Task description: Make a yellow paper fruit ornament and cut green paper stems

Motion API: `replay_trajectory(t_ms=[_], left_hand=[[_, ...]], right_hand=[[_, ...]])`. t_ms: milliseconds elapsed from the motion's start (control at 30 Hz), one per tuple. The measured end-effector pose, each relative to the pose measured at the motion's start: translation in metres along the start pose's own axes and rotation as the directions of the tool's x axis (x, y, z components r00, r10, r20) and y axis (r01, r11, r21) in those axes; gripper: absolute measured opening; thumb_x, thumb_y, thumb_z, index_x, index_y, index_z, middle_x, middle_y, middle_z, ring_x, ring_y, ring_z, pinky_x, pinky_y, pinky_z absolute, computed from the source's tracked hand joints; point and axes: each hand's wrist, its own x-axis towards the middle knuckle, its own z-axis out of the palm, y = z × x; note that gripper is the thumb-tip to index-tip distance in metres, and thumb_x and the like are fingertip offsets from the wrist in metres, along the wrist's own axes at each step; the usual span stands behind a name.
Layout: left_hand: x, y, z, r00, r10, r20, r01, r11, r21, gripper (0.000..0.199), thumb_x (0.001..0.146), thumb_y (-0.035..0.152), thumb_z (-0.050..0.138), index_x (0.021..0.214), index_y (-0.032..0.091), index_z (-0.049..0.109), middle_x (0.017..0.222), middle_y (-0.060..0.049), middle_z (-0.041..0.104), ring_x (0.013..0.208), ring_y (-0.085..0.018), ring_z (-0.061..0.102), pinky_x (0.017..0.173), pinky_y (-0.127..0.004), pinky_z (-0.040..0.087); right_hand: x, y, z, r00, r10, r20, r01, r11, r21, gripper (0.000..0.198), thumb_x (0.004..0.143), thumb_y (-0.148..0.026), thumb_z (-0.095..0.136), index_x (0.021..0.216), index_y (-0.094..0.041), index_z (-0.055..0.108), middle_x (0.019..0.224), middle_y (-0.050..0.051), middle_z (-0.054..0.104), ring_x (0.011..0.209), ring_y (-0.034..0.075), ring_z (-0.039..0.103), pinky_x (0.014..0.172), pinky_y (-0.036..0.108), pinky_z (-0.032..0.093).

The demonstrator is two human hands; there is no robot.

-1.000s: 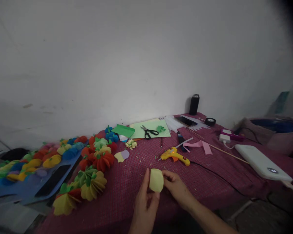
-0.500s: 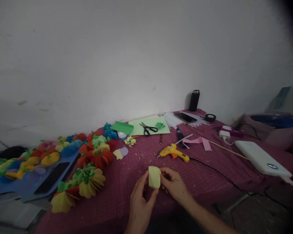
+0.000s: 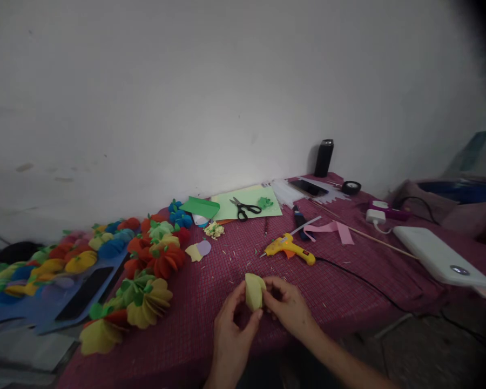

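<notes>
Fingers of our left hand point(image 3: 231, 330) and right hand point(image 3: 288, 307) grip a curved pale-yellow piece point(image 3: 252, 292) between them, over the near part of the purple-red checked cloth point(image 3: 202, 324); our left thumb and fingers hold its left side, our right fingers its right. Farthest left we have pumpkin-like ornaments point(image 3: 81, 262) in many colours on a blue surface point(image 3: 28, 314), beside a flat black object point(image 3: 85, 293). Next we see a second cluster point(image 3: 166, 262) in red, green and yellow, then a yellow-and-lilac cutout point(image 3: 198, 250), a green sheet point(image 3: 200, 207) and pale-yellow scraps point(image 3: 214, 230). Black-handled scissors point(image 3: 245, 209) lie on pale-green paper point(image 3: 251, 195). Farther right we have a yellow glue gun point(image 3: 289, 248), an upright black bottle point(image 3: 324, 158), a pink ribbon point(image 3: 342, 232), black tape point(image 3: 351, 188) and a white power bank point(image 3: 441, 256).
</notes>
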Motion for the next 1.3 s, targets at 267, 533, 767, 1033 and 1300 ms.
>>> replay_trajectory(t_ms=[267,533,767,1033,1300], left_hand=[[-0.002,0.003,-0.003,0.993,-0.003,-0.117,-0.002,0.999,-0.043,0.038,0.078,0.028,0.061,0.115,0.02,0.058,0.117,-0.011,0.061,0.106,-0.023,0.058,0.09,-0.036,0.047],[0.003,-0.003,-0.003,0.936,0.04,-0.349,-0.013,0.997,0.079,0.028,0.079,0.033,0.059,0.103,0.018,0.057,0.099,-0.008,0.063,0.09,-0.02,0.062,0.08,-0.033,0.05],[0.004,-0.004,-0.01,0.93,0.219,-0.295,-0.123,0.942,0.311,0.014,0.084,0.027,0.051,0.089,0.02,0.062,0.112,-0.01,0.056,0.104,-0.023,0.055,0.088,-0.038,0.045],[0.0,0.011,-0.012,0.958,0.216,-0.188,-0.123,0.905,0.408,0.022,0.084,0.029,0.05,0.1,0.02,0.062,0.111,-0.01,0.056,0.103,-0.023,0.055,0.087,-0.038,0.045],[0.007,0.01,-0.01,0.946,0.133,-0.297,-0.017,0.932,0.363,0.02,0.081,0.034,0.055,0.085,0.019,0.068,0.106,-0.009,0.059,0.097,-0.023,0.057,0.086,-0.037,0.045]], right_hand=[[0.0,0.0,0.0,1.0,0.025,-0.01,-0.025,0.999,0.02,0.02,0.081,-0.032,0.049,0.086,-0.016,0.06,0.054,-0.005,0.051,0.041,0.008,0.043,0.039,0.018,0.034],[0.001,0.002,0.001,0.998,0.054,-0.03,-0.053,0.998,0.02,0.02,0.08,-0.033,0.05,0.086,-0.017,0.06,0.054,-0.004,0.052,0.04,0.008,0.043,0.038,0.019,0.035],[0.0,0.007,0.002,0.996,0.063,-0.066,-0.056,0.992,0.113,0.028,0.077,-0.031,0.052,0.103,-0.022,0.052,0.059,-0.005,0.054,0.04,0.009,0.046,0.036,0.019,0.036],[0.001,0.008,0.0,0.997,0.029,-0.075,-0.021,0.995,0.098,0.03,0.077,-0.025,0.052,0.107,-0.022,0.047,0.065,-0.005,0.055,0.044,0.009,0.047,0.039,0.019,0.037],[0.0,0.009,0.0,0.997,0.029,-0.075,-0.023,0.997,0.078,0.029,0.077,-0.024,0.051,0.106,-0.022,0.047,0.062,-0.004,0.056,0.044,0.01,0.048,0.041,0.021,0.038]])
